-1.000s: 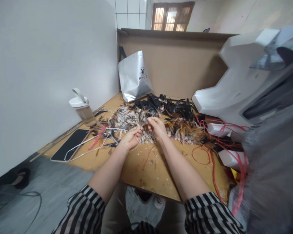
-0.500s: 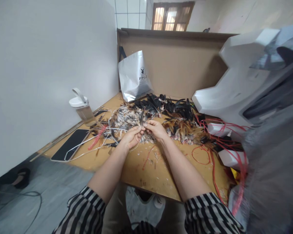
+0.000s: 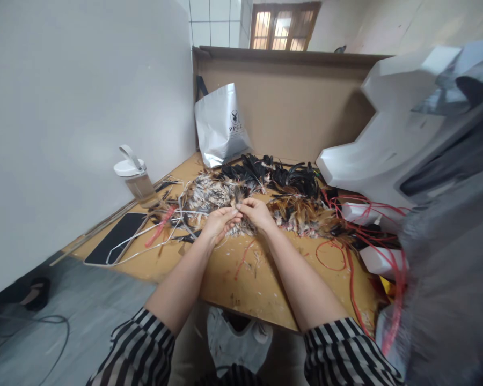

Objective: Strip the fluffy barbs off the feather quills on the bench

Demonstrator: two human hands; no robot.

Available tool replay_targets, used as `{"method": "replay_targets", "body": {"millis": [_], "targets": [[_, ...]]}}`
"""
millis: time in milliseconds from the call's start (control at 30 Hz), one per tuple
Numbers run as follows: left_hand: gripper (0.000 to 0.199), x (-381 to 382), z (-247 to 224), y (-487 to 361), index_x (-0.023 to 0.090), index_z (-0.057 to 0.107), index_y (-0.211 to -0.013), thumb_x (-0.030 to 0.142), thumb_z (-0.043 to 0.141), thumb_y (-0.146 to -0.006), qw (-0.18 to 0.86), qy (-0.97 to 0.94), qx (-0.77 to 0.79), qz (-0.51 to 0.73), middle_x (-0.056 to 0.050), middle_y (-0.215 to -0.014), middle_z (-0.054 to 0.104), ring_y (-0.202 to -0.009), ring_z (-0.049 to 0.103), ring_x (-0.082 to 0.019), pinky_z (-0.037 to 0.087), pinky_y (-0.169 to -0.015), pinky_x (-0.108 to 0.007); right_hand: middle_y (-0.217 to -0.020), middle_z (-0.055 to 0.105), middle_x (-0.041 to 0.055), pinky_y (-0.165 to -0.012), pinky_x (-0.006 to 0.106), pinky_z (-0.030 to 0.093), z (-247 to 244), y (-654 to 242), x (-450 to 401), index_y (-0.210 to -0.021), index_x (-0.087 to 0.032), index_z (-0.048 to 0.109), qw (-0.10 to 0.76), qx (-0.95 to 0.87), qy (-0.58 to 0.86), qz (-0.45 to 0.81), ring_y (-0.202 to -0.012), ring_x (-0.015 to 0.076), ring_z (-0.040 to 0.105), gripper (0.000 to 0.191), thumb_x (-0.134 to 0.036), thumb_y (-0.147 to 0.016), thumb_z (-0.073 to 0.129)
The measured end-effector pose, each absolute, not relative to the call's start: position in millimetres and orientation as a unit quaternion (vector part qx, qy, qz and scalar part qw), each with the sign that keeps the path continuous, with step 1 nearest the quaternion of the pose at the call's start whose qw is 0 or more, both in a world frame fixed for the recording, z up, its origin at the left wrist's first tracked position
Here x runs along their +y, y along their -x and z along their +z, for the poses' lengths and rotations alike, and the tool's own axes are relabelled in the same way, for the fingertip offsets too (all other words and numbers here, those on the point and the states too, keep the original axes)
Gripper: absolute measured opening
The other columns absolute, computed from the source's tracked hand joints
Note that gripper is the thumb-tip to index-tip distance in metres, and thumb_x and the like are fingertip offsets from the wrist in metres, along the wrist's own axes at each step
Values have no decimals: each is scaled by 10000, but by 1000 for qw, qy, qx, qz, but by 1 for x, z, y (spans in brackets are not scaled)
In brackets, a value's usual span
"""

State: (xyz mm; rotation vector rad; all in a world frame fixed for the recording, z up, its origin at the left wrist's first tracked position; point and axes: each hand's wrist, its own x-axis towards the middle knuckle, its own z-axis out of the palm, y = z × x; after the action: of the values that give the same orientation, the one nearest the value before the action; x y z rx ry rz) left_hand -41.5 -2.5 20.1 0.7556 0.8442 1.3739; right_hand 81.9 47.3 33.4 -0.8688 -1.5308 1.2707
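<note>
My left hand [image 3: 222, 222] and my right hand [image 3: 256, 212] meet fingertip to fingertip over the near side of the feather pile. Between them they pinch a small feather [image 3: 238, 196] whose dark tip points up and away from me. Both hands are closed on it, and its lower end is hidden by my fingers. Just behind lies a heap of pale, speckled feathers [image 3: 209, 192]. Brown feathers [image 3: 301, 214] spread to the right of my right hand, and long black feathers [image 3: 292, 178] lie farther back.
A phone [image 3: 116, 240] and a lidded cup [image 3: 136, 179] stand at left, near white strips [image 3: 134, 236]. A silver bag [image 3: 221, 126] leans against a cardboard panel [image 3: 298, 102]. Red plastic strips [image 3: 352, 287] tangle around white blocks [image 3: 382, 261] at right. Feather scraps dot the yellow table [image 3: 241, 292].
My hands stay almost in place, still pinching. My left fingers have shifted slightly up and right, and the feather tip stands a little differently between the fingertips.
</note>
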Motion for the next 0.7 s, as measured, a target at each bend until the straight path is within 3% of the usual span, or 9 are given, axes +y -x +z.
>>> {"method": "replay_targets", "body": {"millis": [333, 500, 700], "targets": [[106, -1, 18, 44, 65, 619, -725, 126, 665, -652, 640, -314, 348, 609, -53, -649, 633, -508, 553, -36, 412, -447, -93, -467, 470, -54, -429, 194, 263, 38, -84, 43, -607, -156, 551, 455, -579, 348, 579, -421, 58, 366, 266, -396, -571, 660], [59, -1, 19, 47, 78, 588, -704, 72, 633, -666, 671, -271, 322, 611, -29, -627, 605, -476, 526, -23, 401, -412, -82, -532, 517, -45, -415, 193, 252, 39, -89, 46, -697, -163, 587, 467, -546, 325, 615, -433, 58, 388, 290, -399, -556, 680], [64, -2, 17, 51, 79, 597, -744, 53, 601, -686, 718, -275, 289, 570, -22, -616, 587, -463, 509, -15, 407, -421, -76, -561, 538, -41, -429, 184, 270, 42, -91, 42, -765, -165, 600, 418, -587, 290, 629, -454, 54, 410, 300, -372, -569, 691]]}}
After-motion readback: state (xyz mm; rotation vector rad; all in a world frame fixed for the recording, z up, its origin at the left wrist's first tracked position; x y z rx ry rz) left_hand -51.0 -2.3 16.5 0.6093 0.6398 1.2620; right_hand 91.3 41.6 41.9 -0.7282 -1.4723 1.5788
